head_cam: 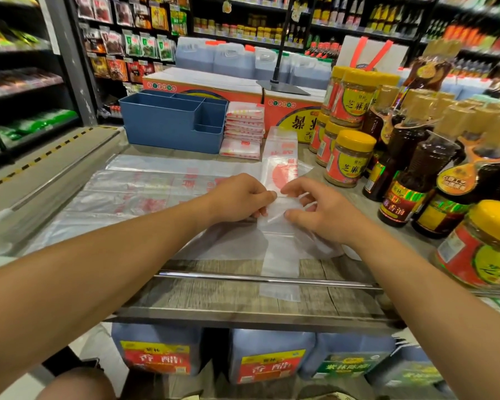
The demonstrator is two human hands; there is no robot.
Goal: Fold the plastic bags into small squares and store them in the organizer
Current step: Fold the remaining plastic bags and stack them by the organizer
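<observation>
Glossy clear plastic bag (277,255), seemingly matt wood-grain shelf (214,293)

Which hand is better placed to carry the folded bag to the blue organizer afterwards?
Probably the left hand. The blue organizer stands at the far left of the table, on its side. The right hand would have to cross over. Both hands now pinch the bag strip.

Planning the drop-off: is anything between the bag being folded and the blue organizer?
Nothing visible blocks it. Only flat bags lie between the strip and the organizer; the folded stack sits beside it.
</observation>
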